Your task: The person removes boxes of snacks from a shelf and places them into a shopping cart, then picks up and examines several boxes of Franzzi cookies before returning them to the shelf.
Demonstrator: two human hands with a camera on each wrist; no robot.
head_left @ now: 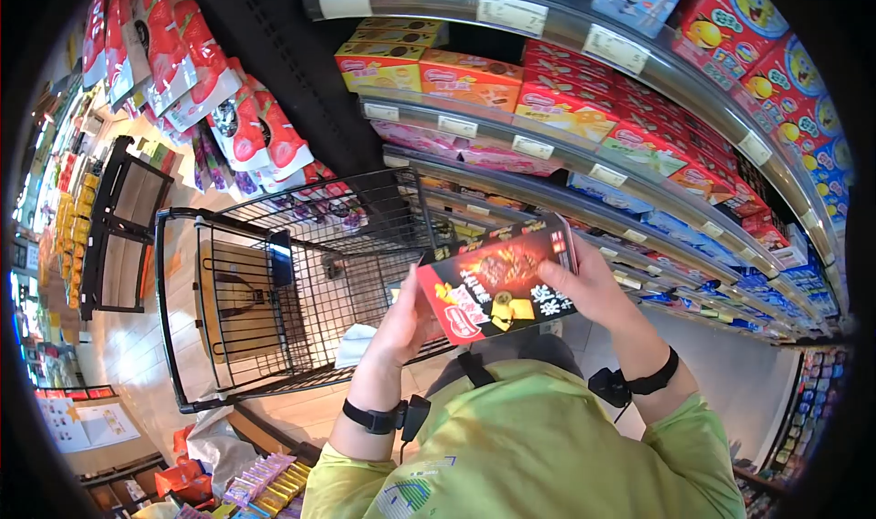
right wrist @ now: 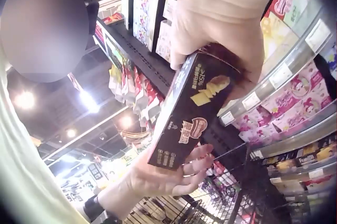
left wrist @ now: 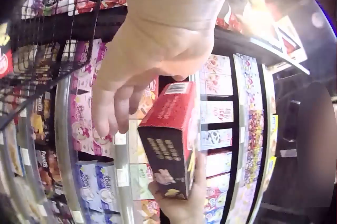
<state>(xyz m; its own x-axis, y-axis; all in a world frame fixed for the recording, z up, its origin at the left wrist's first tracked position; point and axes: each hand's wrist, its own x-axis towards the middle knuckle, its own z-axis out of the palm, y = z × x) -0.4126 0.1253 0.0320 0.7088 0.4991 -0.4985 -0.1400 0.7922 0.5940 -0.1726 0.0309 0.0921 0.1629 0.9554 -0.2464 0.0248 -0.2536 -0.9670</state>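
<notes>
A black and red snack box (head_left: 497, 282), printed with yellow pieces, is held up over the front of the body. My right hand (head_left: 598, 286) grips its right end, the thumb across the printed face and the fingers behind it. Along the box's left end lies my left hand (head_left: 401, 323), its fingers loosely extended. The left wrist view shows the left hand (left wrist: 142, 71) with relaxed fingers beside the red end of the box (left wrist: 166, 129). Seen from the right wrist, the fingers of the left hand (right wrist: 163, 176) spread beneath the box's lower end.
A black wire shopping cart (head_left: 265, 309) stands to the left, with a white item (head_left: 356, 344) at its near side. Shelves of boxed snacks (head_left: 566, 108) rise ahead and to the right. Bags with strawberry pictures (head_left: 187, 54) hang at upper left; a bin of packets (head_left: 265, 482) sits lower left.
</notes>
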